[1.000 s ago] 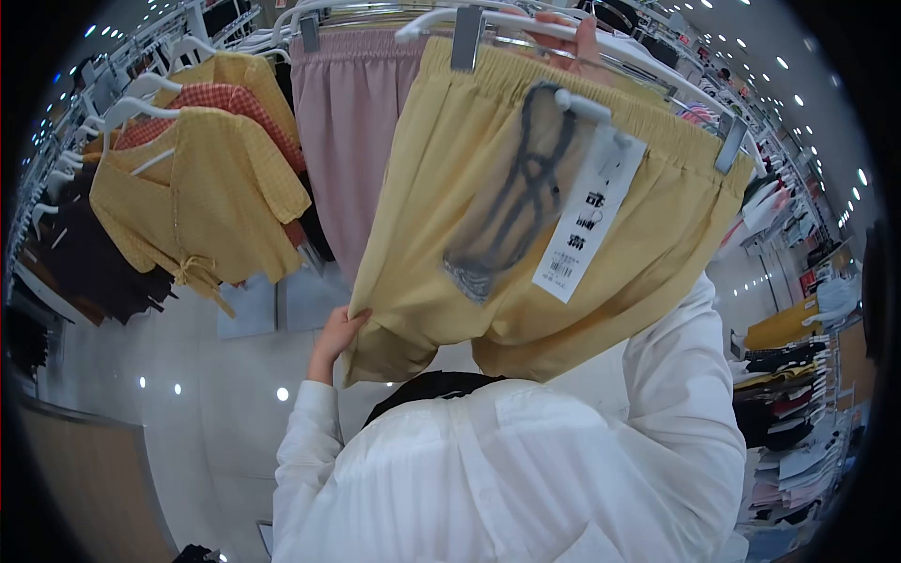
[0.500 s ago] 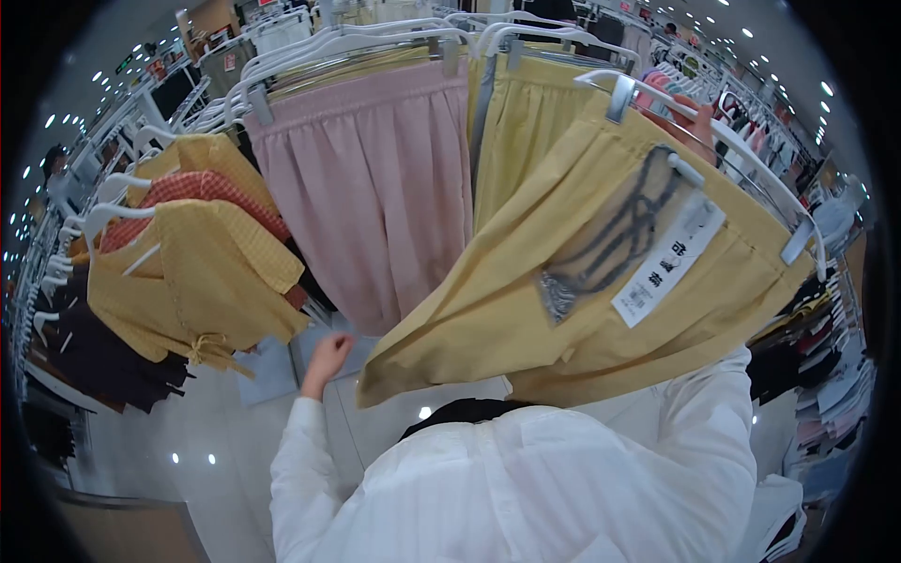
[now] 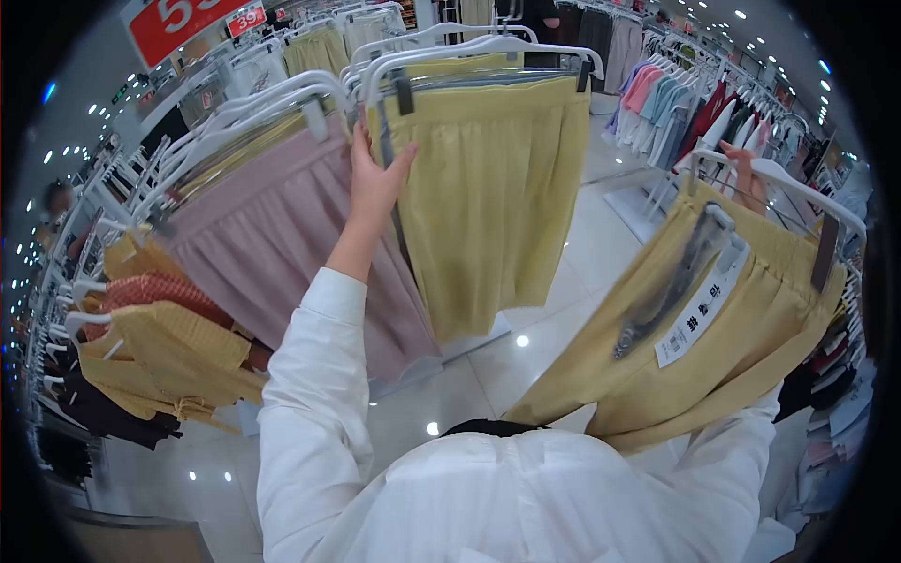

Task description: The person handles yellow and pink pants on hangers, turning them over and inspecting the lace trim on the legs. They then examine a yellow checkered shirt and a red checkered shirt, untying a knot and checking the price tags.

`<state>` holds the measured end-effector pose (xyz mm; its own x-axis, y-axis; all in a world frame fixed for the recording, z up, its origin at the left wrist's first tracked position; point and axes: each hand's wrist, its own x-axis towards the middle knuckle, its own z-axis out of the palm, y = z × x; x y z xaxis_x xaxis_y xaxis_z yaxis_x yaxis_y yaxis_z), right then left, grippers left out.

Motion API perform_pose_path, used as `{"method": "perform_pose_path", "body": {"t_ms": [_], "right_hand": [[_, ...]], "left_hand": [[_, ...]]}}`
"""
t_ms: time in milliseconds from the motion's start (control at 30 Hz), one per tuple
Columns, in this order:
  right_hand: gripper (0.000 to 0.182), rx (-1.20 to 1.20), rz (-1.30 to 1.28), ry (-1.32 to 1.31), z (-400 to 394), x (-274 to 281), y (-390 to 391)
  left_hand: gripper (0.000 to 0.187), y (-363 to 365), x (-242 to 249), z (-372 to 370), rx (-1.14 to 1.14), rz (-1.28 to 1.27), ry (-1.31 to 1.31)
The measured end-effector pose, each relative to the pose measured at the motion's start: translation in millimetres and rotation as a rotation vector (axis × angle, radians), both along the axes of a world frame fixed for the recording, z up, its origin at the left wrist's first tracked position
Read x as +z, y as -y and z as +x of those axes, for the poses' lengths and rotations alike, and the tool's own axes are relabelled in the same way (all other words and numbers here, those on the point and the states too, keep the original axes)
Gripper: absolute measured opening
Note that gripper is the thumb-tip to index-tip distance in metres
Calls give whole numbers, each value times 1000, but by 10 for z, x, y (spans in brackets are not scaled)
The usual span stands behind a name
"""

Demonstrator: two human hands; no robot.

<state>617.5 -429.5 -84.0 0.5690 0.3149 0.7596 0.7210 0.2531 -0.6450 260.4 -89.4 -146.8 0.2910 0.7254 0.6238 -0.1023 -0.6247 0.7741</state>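
Observation:
My left hand [image 3: 377,188] is raised at the rack, thumb and fingers apart. It reaches in between the hanging pink trousers [image 3: 282,225] and the light yellow trousers [image 3: 493,197], against their facing edges; its fingertips are partly hidden. My right hand [image 3: 746,178] is closed round a white clip hanger [image 3: 798,183], partly hidden behind it. From this hanger hang mustard yellow trousers [image 3: 582,375], tilted across my right side. A clear bag with a grey cord [image 3: 662,281] and a white printed label [image 3: 702,305] are on their front.
Yellow and red checked tops [image 3: 178,347] hang at the left. Red price signs [image 3: 178,28] stand above the rack. Racks of coloured clothes [image 3: 676,94] line the far right. Shiny tiled floor [image 3: 526,366] shows below.
My left hand has risen from low beside the pink trousers to the rack. A gap has opened right of the light yellow trousers. My right hand has moved the mustard trousers right and slightly down.

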Motion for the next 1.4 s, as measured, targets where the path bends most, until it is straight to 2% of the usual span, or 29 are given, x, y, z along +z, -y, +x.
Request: {"method": "perform_pose_path", "body": {"t_ms": [33, 67, 133, 200, 300, 333, 400, 500, 533, 600, 633, 700, 767, 800, 867, 900, 967, 1033, 1133, 1167, 1300, 1367, 1400], "right_hand": [[42, 3, 6, -8, 95, 11, 87], [41, -133, -120, 91, 230, 26, 195], [37, -325, -279, 336, 559, 46, 330], [36, -399, -320, 332, 914, 101, 400], [33, -498, -372, 337, 1648, 92, 479], [31, -523, -360, 338, 2022, 47, 508], [29, -546, -347, 335, 2168, 30, 470], [33, -982, -413, 1149, 2123, 75, 458], [33, -984, -413, 1147, 2288, 87, 442], [40, -1108, -611, 626, 2632, 199, 413], [40, -1114, -609, 629, 2701, 251, 371], [42, -1221, -662, 404, 2638, 422, 195], [44, -1235, -656, 428, 2660, 506, 67], [45, -1250, -623, 435, 2687, 542, -6], [46, -1262, -586, 438, 2768, 536, -146], [44, -1273, -591, 474, 2835, 546, -224], [42, -1278, -594, 527, 2911, 584, -424], [38, -1261, -726, 580, 2859, 597, -692], [35, -1269, -780, 563, 2697, 677, -1080], [35, -1266, -817, 580, 2690, 690, -1166], [34, -1154, -769, 589, 2749, 757, -1611], [35, -1118, -813, 585, 2658, 867, -1880], [34, -1083, -827, 663, 2631, 908, -1992]], "left_hand": [[75, -48, 3, 132, 39, -79, 29], [69, -79, 7, 248, -136, -110, 210], [64, -141, 80, 330, -157, -111, 195], [46, -117, 192, 439, -197, -130, 244], [40, -118, 233, 553, -106, -278, 308], [34, -171, 186, 596, -156, -301, 385], [33, -251, 176, 591, -145, -312, 365], [29, -349, 141, 571, -165, -335, 398], [29, -392, 123, 547, -186, -353, 410], [29, -441, 109, 521, -216, -373, 425], [30, -445, 113, 497, -195, -380, 412], [31, -501, 58, 470, -173, -394, 402], [42, -569, 19, 456, -242, -537, 617], [42, -586, 33, 456, -241, -534, 617], [55, -617, 76, 450, -864, -436, 781], [55, -727, 14, 429, -860, -430, 785], [57, -1203, 43, 657, -504, -49, 590], [58, -1547, -26, 714, -132, 299, 373], [61, -2009, -38, 812, 433, 800, 2], [59, -1851, 220, 841, 617, 952, -48], [51, -1455, 679, 1232, 820, 1001, -306], [46, -1493, 789, 1368, 835, 1019, -319], [42, -1536, 843, 1423, 840, 1041, -329]]}}
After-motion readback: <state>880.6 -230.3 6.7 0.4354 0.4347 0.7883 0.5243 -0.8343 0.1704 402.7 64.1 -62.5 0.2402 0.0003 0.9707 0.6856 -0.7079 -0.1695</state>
